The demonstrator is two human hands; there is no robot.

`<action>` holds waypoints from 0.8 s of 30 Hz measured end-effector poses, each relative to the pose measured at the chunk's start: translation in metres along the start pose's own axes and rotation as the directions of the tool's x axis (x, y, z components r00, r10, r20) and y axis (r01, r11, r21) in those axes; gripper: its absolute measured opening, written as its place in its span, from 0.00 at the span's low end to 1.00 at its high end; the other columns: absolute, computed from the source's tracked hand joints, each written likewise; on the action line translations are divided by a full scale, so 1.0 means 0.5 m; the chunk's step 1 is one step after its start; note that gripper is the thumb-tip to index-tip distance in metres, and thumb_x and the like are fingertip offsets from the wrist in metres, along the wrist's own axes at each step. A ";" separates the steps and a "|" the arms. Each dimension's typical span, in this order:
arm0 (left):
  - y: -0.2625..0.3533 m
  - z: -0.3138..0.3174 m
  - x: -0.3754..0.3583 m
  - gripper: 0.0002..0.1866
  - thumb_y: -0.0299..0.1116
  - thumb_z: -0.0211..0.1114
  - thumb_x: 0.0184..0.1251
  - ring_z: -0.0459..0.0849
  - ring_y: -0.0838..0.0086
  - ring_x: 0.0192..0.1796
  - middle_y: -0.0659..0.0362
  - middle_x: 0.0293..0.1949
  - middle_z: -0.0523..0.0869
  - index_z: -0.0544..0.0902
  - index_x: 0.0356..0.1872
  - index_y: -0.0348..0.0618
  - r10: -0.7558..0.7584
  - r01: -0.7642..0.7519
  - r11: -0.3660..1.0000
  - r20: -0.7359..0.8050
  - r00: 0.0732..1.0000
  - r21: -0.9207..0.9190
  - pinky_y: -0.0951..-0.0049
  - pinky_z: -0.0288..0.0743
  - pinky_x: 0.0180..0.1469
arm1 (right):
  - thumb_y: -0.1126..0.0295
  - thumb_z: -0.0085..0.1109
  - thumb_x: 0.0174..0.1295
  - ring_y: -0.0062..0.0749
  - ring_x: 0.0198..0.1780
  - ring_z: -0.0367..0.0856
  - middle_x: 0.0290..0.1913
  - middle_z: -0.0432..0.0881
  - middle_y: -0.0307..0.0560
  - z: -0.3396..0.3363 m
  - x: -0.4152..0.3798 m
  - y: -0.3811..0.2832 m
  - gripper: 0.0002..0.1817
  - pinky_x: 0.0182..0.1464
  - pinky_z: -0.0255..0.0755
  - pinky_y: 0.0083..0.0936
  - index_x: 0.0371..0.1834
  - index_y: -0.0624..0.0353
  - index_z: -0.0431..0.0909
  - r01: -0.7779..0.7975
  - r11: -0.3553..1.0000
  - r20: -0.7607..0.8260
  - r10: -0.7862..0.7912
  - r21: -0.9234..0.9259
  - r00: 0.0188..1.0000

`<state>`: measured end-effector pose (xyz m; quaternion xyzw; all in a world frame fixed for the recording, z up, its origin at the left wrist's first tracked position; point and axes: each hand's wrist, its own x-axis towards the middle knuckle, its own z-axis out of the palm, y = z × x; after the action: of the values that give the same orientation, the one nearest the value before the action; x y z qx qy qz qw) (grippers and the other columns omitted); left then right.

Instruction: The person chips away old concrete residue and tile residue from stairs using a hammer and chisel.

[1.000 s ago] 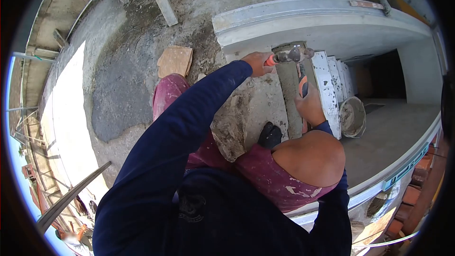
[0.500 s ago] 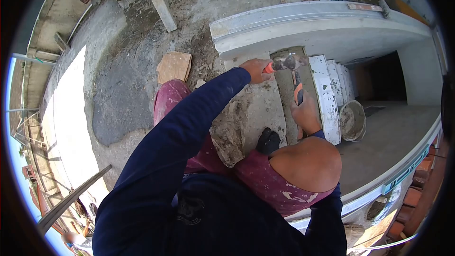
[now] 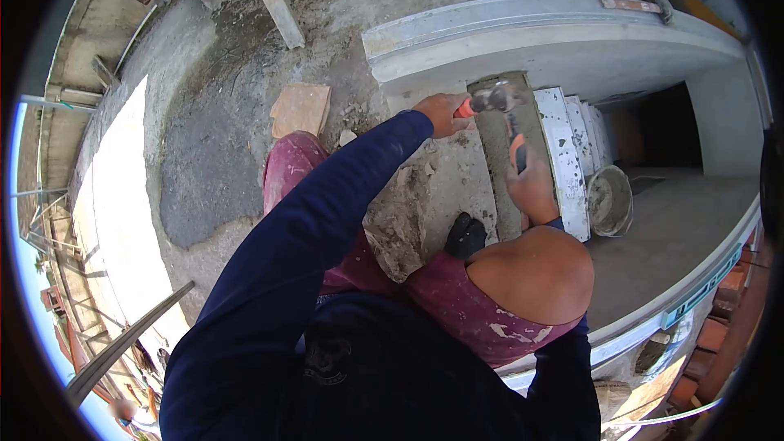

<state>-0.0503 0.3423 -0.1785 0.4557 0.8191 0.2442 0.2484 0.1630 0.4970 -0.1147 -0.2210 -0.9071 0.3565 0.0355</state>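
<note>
My left hand (image 3: 442, 116) is closed round the red handle of a small trowel (image 3: 494, 99), its grey blade smeared and pointing right. In my right hand (image 3: 532, 189) is an orange-and-black-handled tool (image 3: 518, 152), whose far end is blurred by motion and overlaps the trowel blade. Both tools are over a strip of wet grey mortar (image 3: 496, 143) on the top step. A white, speckled board (image 3: 562, 155) borders that strip on the right. My right knee hides part of my right forearm.
A mortar-stained bucket (image 3: 610, 201) stands right of the white stair edges. A low wall (image 3: 563, 31) curves along the far side. Broken concrete (image 3: 398, 224) lies by my foot (image 3: 465, 237), and a brown slab piece (image 3: 300, 110) rests on the floor. A timber prop (image 3: 273, 0) leans behind.
My right hand and its tool have shifted slightly right and down, with more blur at the tool's end. My left hand keeps its hold on the trowel. The view has moved a little.
</note>
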 end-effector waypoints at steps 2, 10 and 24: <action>-0.007 0.001 0.014 0.34 0.54 0.66 0.64 0.78 0.47 0.59 0.41 0.55 0.81 0.71 0.61 0.37 0.001 -0.001 1.000 0.027 1.000 0.028 0.55 0.71 0.60 | 0.75 0.60 0.55 0.35 0.23 0.77 0.22 0.75 0.48 0.013 0.008 0.044 0.08 0.27 0.70 0.34 0.33 0.66 0.71 -0.057 0.979 -0.014 0.061 0.197 0.998; -0.061 -0.024 0.005 0.34 0.50 0.70 0.61 0.79 0.46 0.57 0.41 0.54 0.81 0.70 0.62 0.41 -0.079 0.076 0.993 -0.035 0.996 -0.092 0.54 0.71 0.60 | 0.79 0.52 0.66 0.19 0.15 0.67 0.19 0.71 0.39 -0.313 0.004 -0.131 0.05 0.19 0.63 0.21 0.32 0.62 0.70 0.198 0.800 -0.477 0.123 0.567 0.870; -0.051 -0.005 -0.014 0.34 0.47 0.69 0.62 0.80 0.44 0.52 0.42 0.49 0.83 0.68 0.63 0.40 -0.027 0.025 0.999 -0.086 0.996 -0.022 0.54 0.73 0.54 | 0.74 0.60 0.57 0.33 0.25 0.78 0.22 0.75 0.47 -0.056 0.015 -0.015 0.07 0.29 0.69 0.31 0.35 0.65 0.74 -0.120 0.922 0.070 0.101 0.368 0.992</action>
<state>-0.0644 0.3239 -0.1912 0.4313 0.8324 0.2691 0.2207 0.1595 0.5129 -0.0898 -0.2518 -0.8100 0.5286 0.0339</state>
